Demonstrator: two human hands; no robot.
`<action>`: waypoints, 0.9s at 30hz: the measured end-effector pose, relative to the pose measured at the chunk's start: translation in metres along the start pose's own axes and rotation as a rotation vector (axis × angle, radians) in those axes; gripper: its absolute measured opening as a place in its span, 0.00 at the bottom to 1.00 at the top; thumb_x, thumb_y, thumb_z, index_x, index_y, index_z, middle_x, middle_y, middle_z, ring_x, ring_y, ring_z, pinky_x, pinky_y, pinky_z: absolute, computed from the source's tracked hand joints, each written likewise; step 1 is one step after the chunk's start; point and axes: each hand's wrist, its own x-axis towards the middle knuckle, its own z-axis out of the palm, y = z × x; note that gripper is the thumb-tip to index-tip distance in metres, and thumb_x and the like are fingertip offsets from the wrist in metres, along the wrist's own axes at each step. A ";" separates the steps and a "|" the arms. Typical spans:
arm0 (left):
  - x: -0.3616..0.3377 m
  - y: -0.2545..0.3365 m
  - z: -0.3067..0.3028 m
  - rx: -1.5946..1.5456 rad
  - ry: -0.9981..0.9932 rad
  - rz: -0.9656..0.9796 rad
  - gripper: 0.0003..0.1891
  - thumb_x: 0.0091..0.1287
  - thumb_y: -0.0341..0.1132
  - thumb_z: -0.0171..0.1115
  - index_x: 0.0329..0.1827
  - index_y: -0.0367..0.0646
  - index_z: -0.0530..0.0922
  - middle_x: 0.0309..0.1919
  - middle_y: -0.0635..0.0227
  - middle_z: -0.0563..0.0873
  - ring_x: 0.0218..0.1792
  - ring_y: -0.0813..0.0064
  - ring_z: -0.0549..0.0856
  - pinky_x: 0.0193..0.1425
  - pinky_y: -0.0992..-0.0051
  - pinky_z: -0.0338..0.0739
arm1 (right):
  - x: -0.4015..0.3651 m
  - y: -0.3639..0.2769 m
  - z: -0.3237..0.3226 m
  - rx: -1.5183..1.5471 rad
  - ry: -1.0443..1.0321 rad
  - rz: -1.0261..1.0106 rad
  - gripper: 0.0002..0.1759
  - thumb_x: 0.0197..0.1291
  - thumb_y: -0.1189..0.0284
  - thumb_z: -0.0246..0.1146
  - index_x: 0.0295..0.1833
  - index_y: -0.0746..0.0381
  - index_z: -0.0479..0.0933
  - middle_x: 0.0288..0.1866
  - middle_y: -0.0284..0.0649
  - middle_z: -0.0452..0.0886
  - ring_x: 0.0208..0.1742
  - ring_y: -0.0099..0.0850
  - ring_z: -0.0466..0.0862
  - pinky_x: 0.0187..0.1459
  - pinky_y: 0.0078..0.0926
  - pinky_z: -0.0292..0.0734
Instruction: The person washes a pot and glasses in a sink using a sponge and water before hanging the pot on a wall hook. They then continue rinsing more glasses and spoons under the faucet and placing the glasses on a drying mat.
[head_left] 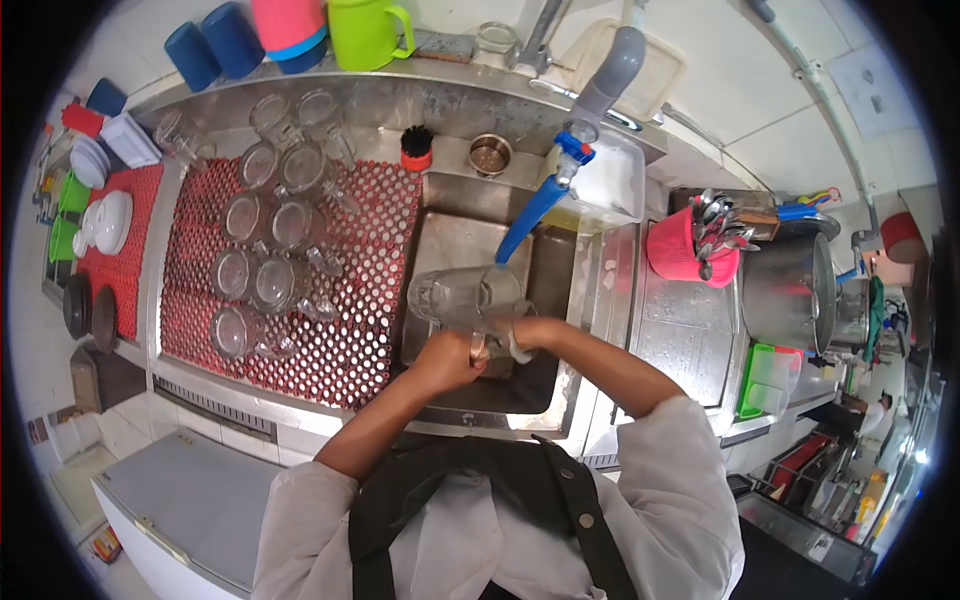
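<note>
Over the sink basin (470,235), my left hand (452,358) is closed round the handle of a clear glass mug (440,295). The mug lies tilted on its side in the air. Close against its right end is my right hand (522,335), bent inward and partly blurred. Its fingers are hidden by the glass and the wrist, so whether it grips a second glass cannot be made out. A blue hose (530,218) on the tap hangs just above the mug. No water stream can be made out.
Several glass mugs (273,280) stand upside down on the red perforated mat (350,330) at left. A black-bristled brush (416,147) and a metal bowl (490,155) sit on the back ledge. At right are a pink cutlery basket (690,247) and a large steel pot (785,290).
</note>
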 end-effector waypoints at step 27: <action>0.017 -0.022 0.001 0.268 -0.124 0.126 0.05 0.44 0.32 0.61 0.21 0.42 0.74 0.20 0.61 0.79 0.25 0.62 0.80 0.30 0.64 0.74 | 0.067 0.061 0.050 1.920 0.264 0.168 0.13 0.52 0.77 0.57 0.45 0.64 0.73 0.38 0.42 0.79 0.36 0.36 0.81 0.37 0.33 0.77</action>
